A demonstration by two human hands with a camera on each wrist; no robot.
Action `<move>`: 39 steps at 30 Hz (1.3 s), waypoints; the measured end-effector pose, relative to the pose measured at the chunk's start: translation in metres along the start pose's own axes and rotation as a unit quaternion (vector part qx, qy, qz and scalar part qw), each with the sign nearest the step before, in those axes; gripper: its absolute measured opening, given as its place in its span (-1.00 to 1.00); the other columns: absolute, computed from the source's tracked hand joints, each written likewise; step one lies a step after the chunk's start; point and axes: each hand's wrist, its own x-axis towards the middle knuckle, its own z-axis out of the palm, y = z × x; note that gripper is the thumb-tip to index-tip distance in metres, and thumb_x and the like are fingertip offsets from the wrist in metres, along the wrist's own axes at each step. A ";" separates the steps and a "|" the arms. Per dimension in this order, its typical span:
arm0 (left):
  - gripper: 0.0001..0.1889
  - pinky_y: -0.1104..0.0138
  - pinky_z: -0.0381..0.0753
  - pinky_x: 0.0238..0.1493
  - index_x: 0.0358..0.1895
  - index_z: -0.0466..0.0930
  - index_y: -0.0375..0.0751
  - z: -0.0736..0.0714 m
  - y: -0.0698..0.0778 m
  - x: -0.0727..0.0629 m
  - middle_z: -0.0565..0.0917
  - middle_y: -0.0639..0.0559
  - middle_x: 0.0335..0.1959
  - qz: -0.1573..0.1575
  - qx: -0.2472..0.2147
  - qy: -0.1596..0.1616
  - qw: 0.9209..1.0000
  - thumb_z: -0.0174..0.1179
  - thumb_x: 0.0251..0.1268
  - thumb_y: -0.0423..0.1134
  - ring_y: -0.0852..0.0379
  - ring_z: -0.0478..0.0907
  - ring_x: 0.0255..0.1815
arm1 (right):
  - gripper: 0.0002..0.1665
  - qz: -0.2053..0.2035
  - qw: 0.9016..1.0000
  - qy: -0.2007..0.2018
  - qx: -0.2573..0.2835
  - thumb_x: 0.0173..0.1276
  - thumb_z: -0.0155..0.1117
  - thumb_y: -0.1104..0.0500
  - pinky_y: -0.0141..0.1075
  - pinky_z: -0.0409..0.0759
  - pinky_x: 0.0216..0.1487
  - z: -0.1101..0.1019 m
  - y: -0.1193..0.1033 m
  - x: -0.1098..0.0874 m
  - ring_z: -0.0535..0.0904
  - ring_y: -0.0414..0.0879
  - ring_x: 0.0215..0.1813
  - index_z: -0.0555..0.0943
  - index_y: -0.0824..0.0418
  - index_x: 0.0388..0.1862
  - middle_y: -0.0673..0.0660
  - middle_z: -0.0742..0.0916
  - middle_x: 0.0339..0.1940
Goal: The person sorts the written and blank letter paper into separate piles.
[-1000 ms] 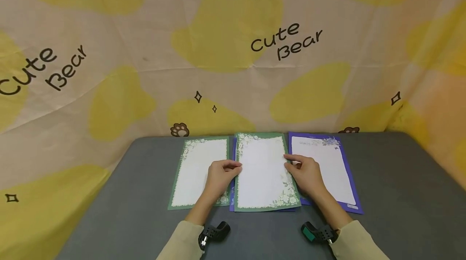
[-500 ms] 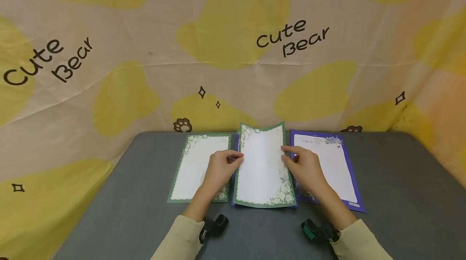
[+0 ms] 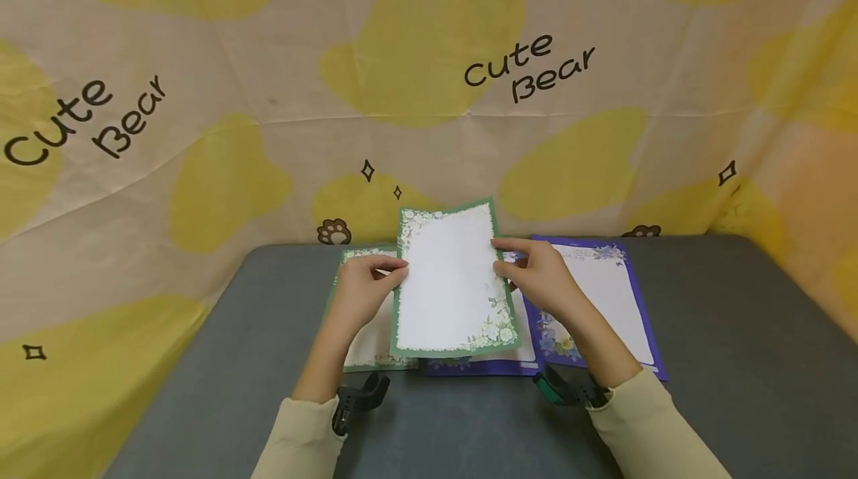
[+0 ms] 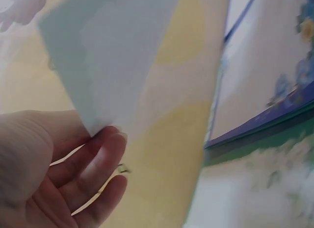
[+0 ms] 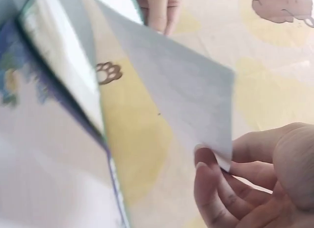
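Both hands hold up a sheet of letter paper [image 3: 445,281] with a green floral border, tilted above the table in the head view. My left hand [image 3: 358,289] pinches its left edge between thumb and fingers. On the opposite edge, my right hand [image 3: 543,274] pinches it too. In the left wrist view the back of the sheet [image 4: 117,56] rises from the fingertips; in the right wrist view the sheet [image 5: 191,90] slants up from the right fingers. Behind my left hand lies another green-bordered sheet [image 3: 372,341]. A purple-bordered sheet [image 3: 482,369] shows beneath the held one, partly hidden.
A second purple-bordered sheet [image 3: 626,315] lies on the right, under my right forearm in the head view. The sheets lie on a dark grey table [image 3: 201,375]. Behind it hangs a beige and yellow cloth [image 3: 429,39] with printed lettering.
The green-bordered sheet has come up off the purple-bordered one and moved left, with both hands pinching its edges. It bowed midway and now looks flatter. The purple-bordered sheet beneath is more exposed.
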 end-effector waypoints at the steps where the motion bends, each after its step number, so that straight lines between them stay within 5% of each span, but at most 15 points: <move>1: -0.84 0.30 0.58 -0.31 -0.09 0.82 -0.05 -0.004 0.000 0.000 0.82 -0.02 -0.13 -0.002 0.008 0.001 1.000 0.33 0.36 -0.17 0.09 0.69 -0.27 | -0.48 0.002 1.000 -0.006 0.004 0.47 0.24 0.14 -0.32 0.34 -0.57 0.000 -0.003 0.002 0.70 -0.06 -0.37 0.55 0.10 0.40 0.26 0.75 0.13; 3: -0.83 0.30 0.58 -0.31 -0.07 0.81 -0.05 -0.012 0.000 0.000 0.81 -0.03 -0.11 -0.007 0.023 0.002 1.000 0.32 0.37 -0.17 0.07 0.69 -0.25 | -0.47 0.003 1.000 -0.020 0.014 0.47 0.25 0.16 -0.30 0.40 -0.50 0.002 -0.009 0.006 0.73 -0.03 -0.33 0.54 0.10 0.40 0.26 0.67 0.29; 9: -0.80 0.28 0.56 -0.29 -0.03 0.80 -0.06 -0.035 -0.001 -0.002 0.80 -0.06 -0.07 -0.020 0.068 0.004 0.997 0.30 0.39 -0.16 0.02 0.69 -0.18 | -0.47 -0.012 0.999 -0.046 0.026 0.45 0.26 0.19 -0.28 0.46 -0.40 0.014 -0.024 0.015 0.77 0.04 -0.28 0.55 0.14 0.39 0.28 0.65 0.33; 23: -0.75 0.18 0.61 -0.15 0.06 0.76 -0.14 -0.075 -0.023 -0.005 0.74 -0.17 0.08 -0.061 0.109 -0.028 0.992 0.27 0.42 -0.19 -0.02 0.67 -0.10 | -0.43 -0.029 0.995 -0.053 0.076 0.39 0.31 0.24 -0.32 0.39 -0.49 0.069 -0.028 0.022 0.79 -0.03 -0.28 0.56 0.11 0.38 0.17 0.63 0.38; 31: -0.74 0.07 0.64 -0.05 0.06 0.75 -0.20 -0.083 -0.042 -0.003 0.72 -0.22 0.10 -0.078 0.142 -0.055 0.985 0.27 0.40 -0.21 -0.13 0.65 0.02 | -0.46 -0.027 0.996 -0.044 0.079 0.36 0.33 0.31 -0.33 0.48 -0.50 0.102 -0.016 0.026 0.79 0.09 -0.29 0.59 0.18 0.33 0.23 0.74 0.19; 39: -0.74 0.03 0.67 -0.07 0.02 0.75 -0.27 -0.078 -0.056 0.000 0.76 -0.23 -0.03 -0.081 0.149 -0.069 0.983 0.30 0.36 -0.24 -0.16 0.67 -0.01 | -0.49 -0.037 0.997 -0.046 0.053 0.32 0.36 0.30 -0.35 0.46 -0.52 0.117 -0.003 0.028 0.68 -0.09 -0.46 0.62 0.27 0.27 0.28 0.82 -0.20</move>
